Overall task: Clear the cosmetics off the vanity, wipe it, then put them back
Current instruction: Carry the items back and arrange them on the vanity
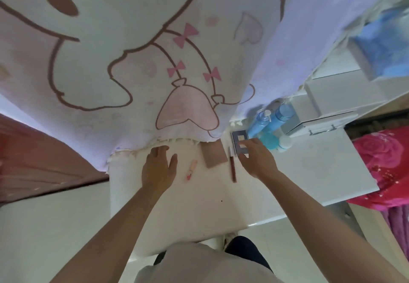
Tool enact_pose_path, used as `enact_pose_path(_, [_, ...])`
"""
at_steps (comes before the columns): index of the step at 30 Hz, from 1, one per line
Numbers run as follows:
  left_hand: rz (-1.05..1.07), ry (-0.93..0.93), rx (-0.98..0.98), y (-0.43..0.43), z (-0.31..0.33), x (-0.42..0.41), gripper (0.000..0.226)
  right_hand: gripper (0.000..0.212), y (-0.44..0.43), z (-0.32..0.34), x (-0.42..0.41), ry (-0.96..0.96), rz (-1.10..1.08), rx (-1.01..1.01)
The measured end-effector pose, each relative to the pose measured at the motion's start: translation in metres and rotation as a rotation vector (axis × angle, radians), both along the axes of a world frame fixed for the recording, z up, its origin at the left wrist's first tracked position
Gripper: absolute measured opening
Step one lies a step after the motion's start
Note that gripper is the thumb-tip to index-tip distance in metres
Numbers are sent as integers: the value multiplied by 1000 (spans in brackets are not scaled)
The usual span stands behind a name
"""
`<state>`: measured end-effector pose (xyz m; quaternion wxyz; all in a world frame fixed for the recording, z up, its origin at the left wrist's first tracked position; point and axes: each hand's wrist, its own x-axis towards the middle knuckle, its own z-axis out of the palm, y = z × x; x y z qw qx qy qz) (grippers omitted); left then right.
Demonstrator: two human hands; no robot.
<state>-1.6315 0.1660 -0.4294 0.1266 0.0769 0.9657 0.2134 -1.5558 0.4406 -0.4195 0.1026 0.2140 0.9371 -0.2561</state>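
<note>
The head view looks down on a white vanity (298, 172) whose back is draped with a large cartoon-printed cloth (132, 61), its frayed hem lying on the top. The left hand (158, 169) rests flat on the vanity just below that hem, fingers straight and slightly spread, holding nothing. Just right of it lies a pink lipstick (191, 170), tilted. Further right a brown flat compact (214, 155) lies partly tucked under the hem, and beside it a long dark gloss (232, 167) lies pointing away from the person. The right hand (256, 160) is over a grey palette (239, 135) just right of the gloss. Its thumb lies on the palette's face and its bent fingers cover the near half, but I cannot tell whether it grips the palette or only rests on it. Behind the palette two blue bottles (260, 124) stand close together, with a teal jar (269, 139) and a white-capped bottle (284, 143) in front of them, near the right hand's fingers. A white drawer box (323, 125) stands on the vanity just right of the bottles. Past the vanity's right edge lies a pink rose fabric (380, 167)
</note>
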Motion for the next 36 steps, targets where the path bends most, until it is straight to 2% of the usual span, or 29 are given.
enact_pose_path(3, [-25,187,-48,-15,29,-6,49,33,-6,25,-13,67,72,39])
enact_pose_path(6, [39,293,-107,-29,55,6,59,35,-20,38,-19,132,197,38])
enact_pose_path(10, [186,323,-183,-53,76,59,63,42,-51,38,-25,195,442,54])
enact_pose_path(14, [349,258,-246,-84,80,140,63,57,-108,27,-14,240,644,67])
enact_pose_path(18, [614,148,-328,-129,92,227,68,64,-188,30,15,323,876,-26])
enact_pose_path(24, [960,229,-401,-224,135,353,69,67,-338,62,77,424,1220,-79])
enact_pose_path(28, [1093,321,-437,-297,155,445,65,65,-446,91,137,541,1386,-100])
enact_pose_path(36, [1320,328,-519,-438,179,616,67,69,-641,125,278,647,1618,-145])
